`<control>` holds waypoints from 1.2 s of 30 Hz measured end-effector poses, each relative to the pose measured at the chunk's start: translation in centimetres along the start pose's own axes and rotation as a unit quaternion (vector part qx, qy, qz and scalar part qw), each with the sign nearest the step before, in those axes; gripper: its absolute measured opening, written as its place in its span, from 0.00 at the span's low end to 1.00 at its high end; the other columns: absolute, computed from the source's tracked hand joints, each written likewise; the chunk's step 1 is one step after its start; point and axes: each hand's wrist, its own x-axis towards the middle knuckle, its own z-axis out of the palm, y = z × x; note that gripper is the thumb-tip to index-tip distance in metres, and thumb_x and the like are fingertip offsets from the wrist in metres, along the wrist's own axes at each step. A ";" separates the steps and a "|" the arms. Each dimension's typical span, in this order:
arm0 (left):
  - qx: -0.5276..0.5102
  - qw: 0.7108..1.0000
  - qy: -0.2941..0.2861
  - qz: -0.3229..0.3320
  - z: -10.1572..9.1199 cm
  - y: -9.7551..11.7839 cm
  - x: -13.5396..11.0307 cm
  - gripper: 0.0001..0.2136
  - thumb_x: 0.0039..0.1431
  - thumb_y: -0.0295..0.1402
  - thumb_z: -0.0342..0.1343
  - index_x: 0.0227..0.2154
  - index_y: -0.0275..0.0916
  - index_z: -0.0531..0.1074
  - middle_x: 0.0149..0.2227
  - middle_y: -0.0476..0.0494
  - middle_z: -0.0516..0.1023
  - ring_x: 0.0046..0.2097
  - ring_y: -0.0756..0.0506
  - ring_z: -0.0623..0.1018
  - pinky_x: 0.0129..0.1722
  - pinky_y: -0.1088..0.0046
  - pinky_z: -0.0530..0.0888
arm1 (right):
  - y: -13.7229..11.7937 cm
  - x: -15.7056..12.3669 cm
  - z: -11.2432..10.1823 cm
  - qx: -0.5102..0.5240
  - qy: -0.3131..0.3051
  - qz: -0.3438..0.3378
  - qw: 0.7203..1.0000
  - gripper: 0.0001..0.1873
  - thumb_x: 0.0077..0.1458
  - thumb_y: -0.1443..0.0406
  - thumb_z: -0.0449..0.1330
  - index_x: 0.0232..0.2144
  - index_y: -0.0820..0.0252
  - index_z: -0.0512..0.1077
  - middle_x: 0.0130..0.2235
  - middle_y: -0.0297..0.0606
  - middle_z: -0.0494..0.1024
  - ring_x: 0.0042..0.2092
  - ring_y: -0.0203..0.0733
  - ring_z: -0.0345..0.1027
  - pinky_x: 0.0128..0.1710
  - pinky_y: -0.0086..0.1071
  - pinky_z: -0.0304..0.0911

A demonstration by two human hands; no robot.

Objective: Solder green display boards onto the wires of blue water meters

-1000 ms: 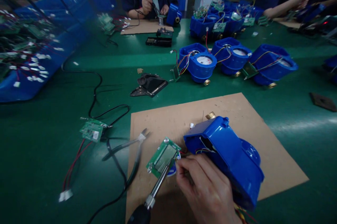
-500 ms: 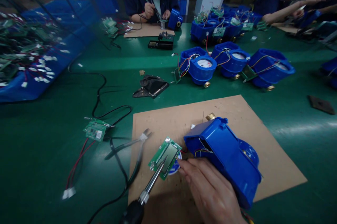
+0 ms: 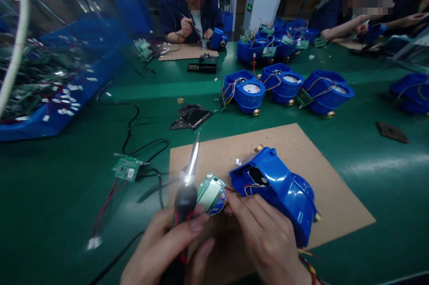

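Observation:
My left hand (image 3: 174, 236) is closed around the dark handle of a soldering iron (image 3: 186, 193), whose bright metal tip points up and away from me. Beyond the iron lies a small green circuit board (image 3: 209, 190) with a grey display, partly covered by the iron and my fingers. A round blue-and-white thing (image 3: 217, 207) shows under its right edge. My right hand (image 3: 264, 227) pinches thin wires (image 3: 224, 196) at that edge. Just past this hand, a blue water meter housing (image 3: 279, 186) lies tilted on the cardboard, with coloured wires in its opening.
A cardboard sheet (image 3: 331, 204) covers part of the green table. Cutting pliers (image 3: 157, 188) and another circuit board (image 3: 127, 168) lie left. More blue meters (image 3: 250, 93) stand farther back. At far left is a blue bin (image 3: 50, 126) of boards. Co-workers (image 3: 191, 12) sit across the table.
The soldering iron has lifted off the board, and its tip now points upward. My left hand has come into view. My right hand stays at the board's edge.

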 end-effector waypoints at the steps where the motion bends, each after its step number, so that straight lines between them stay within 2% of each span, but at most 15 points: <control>1: 0.004 1.000 -0.012 0.004 0.5 0.5 0.8 0.12 0.51 0.26 0.55 0.40 0.43 0.65 0.40 0.47 0.71 0.40 0.49 0.74 0.37 0.76 0.74 | 0.0 0.1 0.0 -0.001 -0.001 0.002 1.000 0.18 0.59 0.72 0.43 0.48 0.67 0.65 0.32 0.41 0.74 0.32 0.39 0.66 0.32 0.32 0.65; 5: 0.023 0.998 -0.054 0.015 2.2 1.8 2.7 0.16 0.49 0.20 0.52 0.40 0.44 0.67 0.40 0.47 0.72 0.41 0.49 0.74 0.38 0.75 0.75 | -0.1 0.2 0.1 -0.012 -0.009 -0.006 1.000 0.18 0.59 0.72 0.42 0.48 0.69 0.65 0.32 0.42 0.73 0.32 0.39 0.65 0.32 0.31 0.63; 11: 0.018 0.997 -0.059 0.050 3.6 1.8 2.6 0.13 0.53 0.20 0.47 0.36 0.44 0.69 0.36 0.49 0.73 0.38 0.50 0.74 0.35 0.77 0.74 | -0.1 0.1 0.3 -0.020 0.023 -0.015 0.999 0.19 0.59 0.72 0.41 0.48 0.71 0.65 0.32 0.43 0.74 0.32 0.38 0.66 0.34 0.31 0.63; 15: 0.000 0.994 -0.076 0.074 3.3 1.4 2.6 0.07 0.58 0.28 0.48 0.39 0.39 0.67 0.38 0.45 0.72 0.38 0.49 0.73 0.36 0.72 0.74 | 0.0 0.1 0.2 0.004 0.039 -0.014 0.999 0.18 0.59 0.72 0.41 0.47 0.71 0.66 0.30 0.43 0.74 0.31 0.38 0.65 0.31 0.31 0.64; 18: 0.000 0.993 -0.100 0.059 2.8 1.1 3.0 0.10 0.57 0.35 0.51 0.40 0.35 0.66 0.40 0.42 0.71 0.39 0.47 0.73 0.38 0.66 0.74 | 0.1 0.0 0.1 0.054 0.041 -0.003 0.998 0.18 0.57 0.74 0.44 0.48 0.71 0.65 0.37 0.45 0.74 0.38 0.39 0.67 0.39 0.32 0.64; 21: 0.002 0.990 -0.131 0.043 2.7 0.9 3.7 0.08 0.58 0.32 0.50 0.38 0.35 0.67 0.37 0.44 0.72 0.37 0.48 0.73 0.35 0.69 0.74 | 0.1 -0.1 0.1 0.115 0.059 0.016 0.992 0.16 0.56 0.75 0.46 0.46 0.68 0.65 0.40 0.44 0.74 0.42 0.40 0.67 0.43 0.33 0.64; 24: 0.010 0.990 -0.142 0.014 2.9 0.9 4.1 0.08 0.58 0.25 0.48 0.38 0.41 0.69 0.34 0.48 0.73 0.35 0.51 0.74 0.32 0.77 0.74 | 0.1 -0.1 0.1 0.165 0.065 0.048 0.983 0.14 0.55 0.75 0.47 0.42 0.64 0.67 0.36 0.40 0.74 0.38 0.38 0.67 0.39 0.32 0.65; 27: 0.015 0.991 -0.133 -0.003 3.1 0.8 4.1 0.13 0.56 0.21 0.47 0.38 0.47 0.69 0.33 0.53 0.74 0.35 0.53 0.74 0.31 0.82 0.74 | 0.0 0.1 0.2 0.195 0.043 0.080 0.976 0.12 0.56 0.73 0.48 0.40 0.61 0.67 0.33 0.38 0.73 0.35 0.37 0.67 0.36 0.30 0.65; 29: 0.013 0.992 -0.123 0.009 3.2 0.5 3.8 0.15 0.56 0.21 0.46 0.39 0.48 0.68 0.35 0.53 0.73 0.37 0.52 0.74 0.32 0.82 0.73 | 0.0 0.2 0.3 0.209 0.029 0.091 0.973 0.10 0.57 0.72 0.48 0.38 0.60 0.68 0.31 0.36 0.72 0.34 0.36 0.67 0.34 0.29 0.64; 33: 0.012 0.994 -0.091 0.065 3.0 0.0 3.2 0.15 0.55 0.21 0.46 0.42 0.46 0.67 0.40 0.51 0.71 0.41 0.51 0.72 0.41 0.78 0.69 | 0.0 0.3 0.6 0.223 0.023 0.085 0.971 0.09 0.57 0.72 0.49 0.37 0.60 0.67 0.31 0.35 0.73 0.34 0.34 0.67 0.35 0.27 0.64; 36: 0.045 0.997 -0.031 0.051 2.4 -0.1 3.3 0.14 0.49 0.19 0.52 0.37 0.42 0.67 0.39 0.51 0.69 0.39 0.53 0.70 0.43 0.81 0.64 | -0.1 0.2 0.7 0.207 0.049 0.102 0.972 0.11 0.56 0.72 0.51 0.41 0.60 0.66 0.33 0.34 0.74 0.34 0.33 0.67 0.35 0.26 0.64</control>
